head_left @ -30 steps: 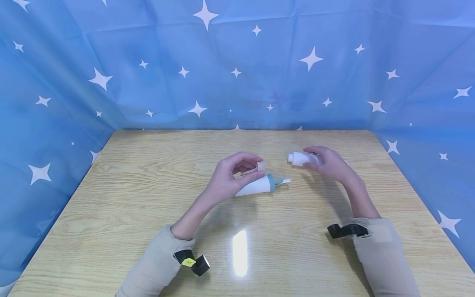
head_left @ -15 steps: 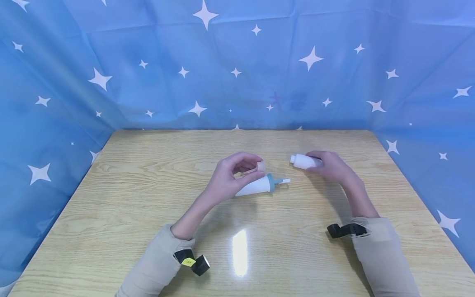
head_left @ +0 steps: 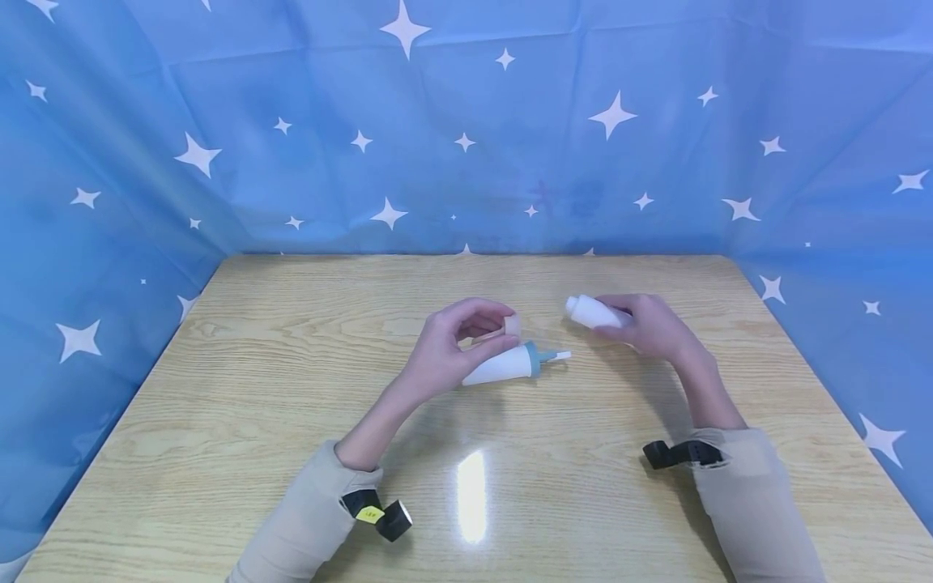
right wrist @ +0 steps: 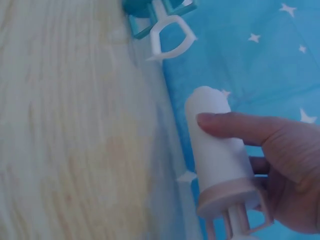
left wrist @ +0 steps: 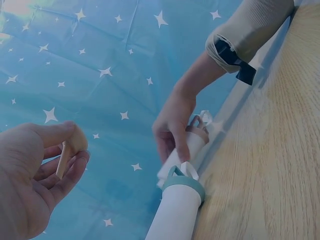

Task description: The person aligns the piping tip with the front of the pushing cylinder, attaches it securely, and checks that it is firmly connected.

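Note:
My right hand (head_left: 649, 328) grips a white syringe-like tube (head_left: 599, 312) with a pink collar (right wrist: 232, 192), finger loops and a plunger. Its narrower end points left, and the thumb lies along the barrel in the right wrist view. Between thumb and fingers, my left hand (head_left: 455, 348) pinches a small pale pink, cap-like piece (left wrist: 76, 141) with a flat side. Below that hand, a second white syringe-like tube (head_left: 503, 367) lies on the table, with a teal collar (left wrist: 185, 186) and a white ring-ended plunger. The left hand partly hides its rear in the head view.
The wooden table (head_left: 291, 348) reaches back to a blue curtain (head_left: 466, 105) with white stars, which also hangs at both sides. A black wrist camera (head_left: 394, 520) sits on the left sleeve, another wrist camera (head_left: 659, 453) on the right. A bright reflection lies at the front.
The right hand has shifted its hold on the pink-collared tube, and the tube's free end has tilted slightly up. The left hand, its small piece and the teal-collared tube stay in place.

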A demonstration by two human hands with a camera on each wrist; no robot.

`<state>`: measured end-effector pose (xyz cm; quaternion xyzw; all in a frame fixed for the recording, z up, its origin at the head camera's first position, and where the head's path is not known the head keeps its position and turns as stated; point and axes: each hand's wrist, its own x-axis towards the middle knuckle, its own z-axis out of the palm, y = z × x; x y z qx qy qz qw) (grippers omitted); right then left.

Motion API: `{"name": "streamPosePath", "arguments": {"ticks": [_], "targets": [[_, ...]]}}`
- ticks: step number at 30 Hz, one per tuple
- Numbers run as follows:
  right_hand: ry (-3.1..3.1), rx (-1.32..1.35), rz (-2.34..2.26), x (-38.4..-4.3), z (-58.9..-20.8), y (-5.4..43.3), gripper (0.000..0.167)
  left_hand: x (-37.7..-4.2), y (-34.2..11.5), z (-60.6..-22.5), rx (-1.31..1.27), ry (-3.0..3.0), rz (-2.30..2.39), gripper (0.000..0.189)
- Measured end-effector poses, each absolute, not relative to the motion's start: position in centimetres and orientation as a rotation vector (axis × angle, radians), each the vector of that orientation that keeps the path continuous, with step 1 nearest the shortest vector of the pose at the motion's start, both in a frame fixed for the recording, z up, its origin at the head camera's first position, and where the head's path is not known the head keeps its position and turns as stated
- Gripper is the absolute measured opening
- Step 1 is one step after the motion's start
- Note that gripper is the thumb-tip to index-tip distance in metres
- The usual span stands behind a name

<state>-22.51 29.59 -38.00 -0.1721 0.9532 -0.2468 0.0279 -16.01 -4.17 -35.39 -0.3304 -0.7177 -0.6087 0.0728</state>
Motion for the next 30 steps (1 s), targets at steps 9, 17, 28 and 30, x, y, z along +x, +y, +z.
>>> {"name": "streamPosePath", "arguments": {"ticks": [9, 17, 28, 30], "targets": [[3.066, -0.739, -0.880, -21.6, -36.4, 28.1, 0.047, -16.1, -4.4, -35.2, -0.976, -2.167, -1.826, 0.030], [3.127, -0.890, -0.889, -20.8, -35.2, 27.0, 0.048, -16.2, -4.5, -35.1, -0.971, -2.173, -1.834, 0.030], [3.142, -1.033, -0.903, -19.0, -33.3, 25.4, 0.048, -16.1, -4.7, -35.0, -0.948, -2.196, -1.832, 0.030], [3.130, -1.063, -0.906, -18.7, -33.0, 25.2, 0.048, -16.1, -4.7, -34.9, -0.949, -2.193, -1.834, 0.030]]}}
